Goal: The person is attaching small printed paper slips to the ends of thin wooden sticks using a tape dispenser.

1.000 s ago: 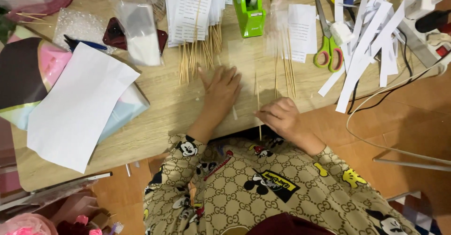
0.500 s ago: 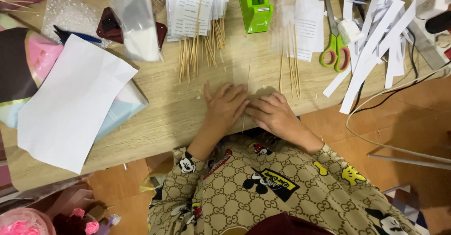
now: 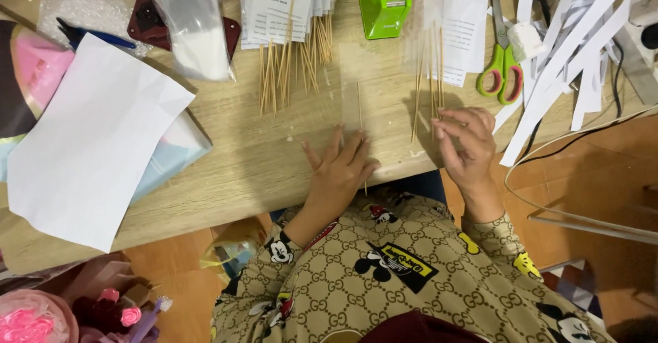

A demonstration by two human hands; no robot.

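My left hand (image 3: 340, 173) lies flat near the front edge of the wooden table (image 3: 240, 165), fingers spread, pressing on a thin wooden skewer (image 3: 360, 113) that lies on a clear plastic strip. My right hand (image 3: 467, 144) is to the right, its fingertips pinched at the lower ends of a few skewers (image 3: 428, 76) inside a clear plastic sleeve. A loose bundle of skewers (image 3: 288, 69) lies further back, left of centre.
A green tape dispenser (image 3: 382, 4) stands at the back. Green-handled scissors (image 3: 502, 69) and white paper strips (image 3: 569, 48) lie at the right. A white sheet (image 3: 89, 144) covers coloured things at the left. Printed slips (image 3: 288, 0), plastic bags (image 3: 192, 21) and cables (image 3: 569, 151) lie around.
My hands were together at the table's front edge. The right hand has moved right to the skewers in the clear sleeve, while the left stays flat on the single skewer.
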